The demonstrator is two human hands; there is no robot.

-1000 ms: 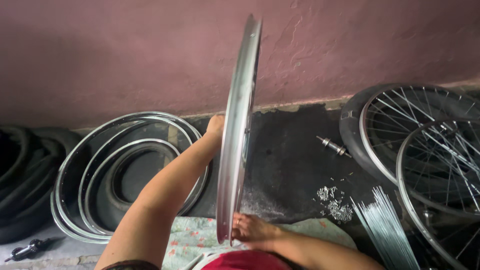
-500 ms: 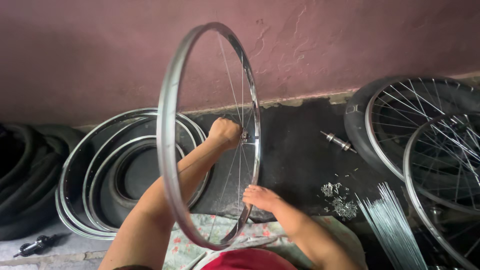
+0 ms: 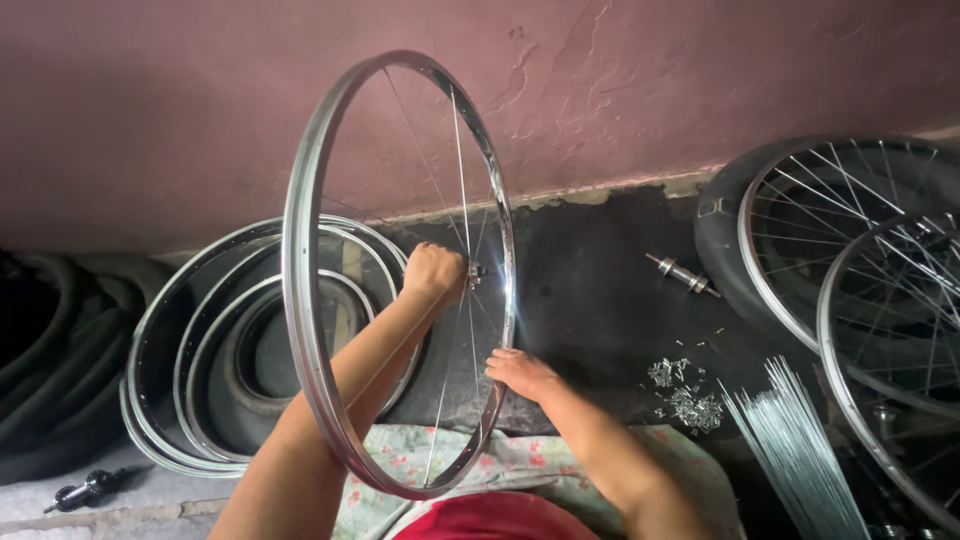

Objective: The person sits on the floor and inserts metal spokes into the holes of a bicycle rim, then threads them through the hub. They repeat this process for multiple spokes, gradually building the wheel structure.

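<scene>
A bare bicycle wheel rim (image 3: 300, 290) stands upright in front of the person, turned partly edge-on to the camera, its lower arc down over a floral cloth (image 3: 400, 462) on the lap. A few thin spokes (image 3: 462, 180) run from the rim to a small hub (image 3: 476, 270) at its centre. The left hand (image 3: 433, 272) reaches through the rim, fingers closed around the hub. The right hand (image 3: 520, 372) rests on the right-hand lower part of the rim, fingers curled together over its edge.

Behind the wheel, a stack of empty silver rims (image 3: 190, 340) leans against the pink wall (image 3: 160, 110), with dark tyres (image 3: 45, 360) left of them. On the dark floor to the right lie a loose hub axle (image 3: 680, 273), a small heap of shiny spoke nipples (image 3: 685, 395) and a bundle of straight silver spokes (image 3: 800, 450). Two spoked wheels (image 3: 850, 260) overlap at the right edge, the rear one with its tyre on. A small black part (image 3: 85, 490) lies at the lower left, too small to tell what it is
</scene>
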